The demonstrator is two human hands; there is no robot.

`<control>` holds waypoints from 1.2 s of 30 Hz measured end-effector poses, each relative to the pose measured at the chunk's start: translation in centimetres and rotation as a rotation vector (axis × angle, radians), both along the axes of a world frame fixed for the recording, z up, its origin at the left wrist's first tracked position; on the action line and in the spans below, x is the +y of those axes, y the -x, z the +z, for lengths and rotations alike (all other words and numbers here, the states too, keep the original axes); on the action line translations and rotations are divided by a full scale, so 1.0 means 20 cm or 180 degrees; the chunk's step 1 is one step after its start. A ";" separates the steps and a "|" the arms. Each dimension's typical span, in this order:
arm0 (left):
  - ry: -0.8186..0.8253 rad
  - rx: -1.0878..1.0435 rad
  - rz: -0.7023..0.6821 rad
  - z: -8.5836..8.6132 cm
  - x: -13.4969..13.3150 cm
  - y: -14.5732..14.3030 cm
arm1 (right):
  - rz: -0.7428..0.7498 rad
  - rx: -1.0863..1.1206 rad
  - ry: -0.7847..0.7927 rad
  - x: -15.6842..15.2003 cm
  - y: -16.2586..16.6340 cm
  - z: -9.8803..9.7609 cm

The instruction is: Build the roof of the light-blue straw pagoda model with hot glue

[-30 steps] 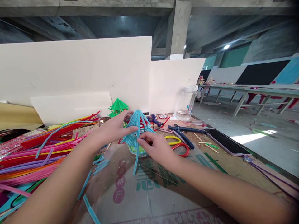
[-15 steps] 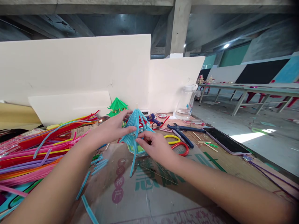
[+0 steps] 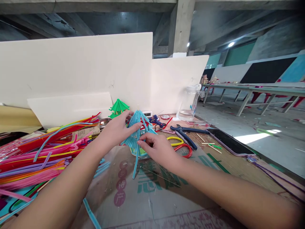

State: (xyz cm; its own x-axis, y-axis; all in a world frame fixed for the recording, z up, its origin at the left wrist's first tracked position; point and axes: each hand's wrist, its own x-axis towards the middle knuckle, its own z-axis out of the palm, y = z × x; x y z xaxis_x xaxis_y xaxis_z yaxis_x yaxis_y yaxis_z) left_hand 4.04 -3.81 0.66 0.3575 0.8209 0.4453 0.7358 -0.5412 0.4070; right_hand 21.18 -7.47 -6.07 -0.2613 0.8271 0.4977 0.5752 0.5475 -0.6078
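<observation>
A small cone-shaped roof of light blue pipe cleaners (image 3: pixel 138 127) stands at the middle of the table. My left hand (image 3: pixel 116 129) grips its left side, thumb pressed on the strands. My right hand (image 3: pixel 156 148) pinches a strand at its lower right edge. One long blue strand (image 3: pixel 135 165) hangs down from the cone toward me.
A heap of coloured pipe cleaners (image 3: pixel 40 152) fills the left. A green cone (image 3: pixel 118 107) stands behind. Blue pliers (image 3: pixel 184 132), red and yellow scissors (image 3: pixel 181 146), a glue gun (image 3: pixel 156 121), a phone (image 3: pixel 226 137), a clear jar (image 3: pixel 189 103) and wooden sticks lie right. White boards (image 3: pixel 78 66) wall the back.
Both hands and the blue cone have stayed nearly where they were; my fingers shifted slightly on the strands, and the view tilted a little.
</observation>
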 end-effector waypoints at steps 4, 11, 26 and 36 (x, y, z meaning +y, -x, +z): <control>0.0187 -0.0225 -0.0380 0.00 0.03 0.03 | 0.0002 -0.0069 -0.0032 0.00 -0.01 0.03; 0.0487 -0.0551 -0.0887 -0.04 0.11 0.07 | -0.0395 0.0426 -0.0609 -0.02 -0.24 0.38; 0.0390 -0.1073 -0.1025 -0.07 0.15 0.05 | -0.1021 -0.2962 0.0427 0.56 -0.55 -0.02; 0.0671 -0.0961 -0.1287 -0.10 0.13 0.09 | -0.1112 -0.2278 0.0047 0.56 -0.57 0.07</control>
